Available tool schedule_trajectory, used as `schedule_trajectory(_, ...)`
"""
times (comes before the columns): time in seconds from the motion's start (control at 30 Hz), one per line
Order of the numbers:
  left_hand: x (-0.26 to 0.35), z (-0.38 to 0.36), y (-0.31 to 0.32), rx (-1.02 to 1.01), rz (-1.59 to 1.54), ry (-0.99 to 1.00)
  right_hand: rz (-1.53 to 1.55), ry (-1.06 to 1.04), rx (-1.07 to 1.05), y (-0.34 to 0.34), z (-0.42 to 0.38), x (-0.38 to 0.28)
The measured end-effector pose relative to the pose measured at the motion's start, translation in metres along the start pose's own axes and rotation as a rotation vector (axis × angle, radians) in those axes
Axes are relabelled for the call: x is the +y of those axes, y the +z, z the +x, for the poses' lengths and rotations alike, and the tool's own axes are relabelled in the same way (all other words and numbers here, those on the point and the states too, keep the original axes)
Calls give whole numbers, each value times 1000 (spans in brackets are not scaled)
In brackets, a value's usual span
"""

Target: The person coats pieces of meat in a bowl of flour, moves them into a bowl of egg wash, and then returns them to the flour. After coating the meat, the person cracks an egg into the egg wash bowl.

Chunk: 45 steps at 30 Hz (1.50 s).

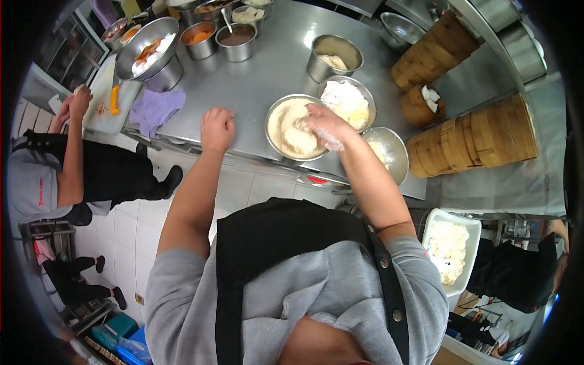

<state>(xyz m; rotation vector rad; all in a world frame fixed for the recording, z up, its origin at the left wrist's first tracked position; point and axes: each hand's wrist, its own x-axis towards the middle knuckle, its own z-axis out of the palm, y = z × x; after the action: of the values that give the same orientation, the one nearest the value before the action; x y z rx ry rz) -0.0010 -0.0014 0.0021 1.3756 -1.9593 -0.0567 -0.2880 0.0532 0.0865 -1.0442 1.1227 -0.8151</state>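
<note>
Steel counter [277, 58], pale tiled floor [235, 188], right hand [323, 125] in bowl [267, 131].

At the centre of the frame, the right hand [324, 126] presses into pale crumbs [298, 131] inside a round metal bowl [268, 135]. The left hand [218, 129], loosely curled, rests on the steel surface [277, 58]. A purple cloth [156, 112] lies left of it; bamboo steamers [471, 137] stand at right.

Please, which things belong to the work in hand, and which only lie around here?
Likely in the job:
- metal bowl under the right hand
- pale powder inside
- neighbouring white mixture

Likely just lying about:
- purple cloth
- bamboo steamers
</note>
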Motion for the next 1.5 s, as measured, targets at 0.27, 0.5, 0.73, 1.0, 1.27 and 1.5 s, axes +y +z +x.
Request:
schedule_trajectory(0.27, 5, 2, -6, -40, -16, -36, 40, -1, -139, -13, -8, -75)
schedule_trajectory(0.5, 13, 3, -9, 2, -54, -100, -115, -140, 213, -117, 59, -130)
schedule_trajectory(0.73, 15, 6, -11, -33, 4, -106, -1001, 86, 536, -169, 147, -121)
schedule_trajectory(1.0, 13, 7, -8, -33, 14, -84, -1112, 295, 366, -147, 149, -114)
schedule_trajectory(1.27, 14, 6, -9, -49, 33, -66, -1482, -44, 314, -204, 202, -79)
schedule_trajectory(1.5, 6, 5, -4, -54, 19, -40, -363, -109, 296, -141, 47, -149)
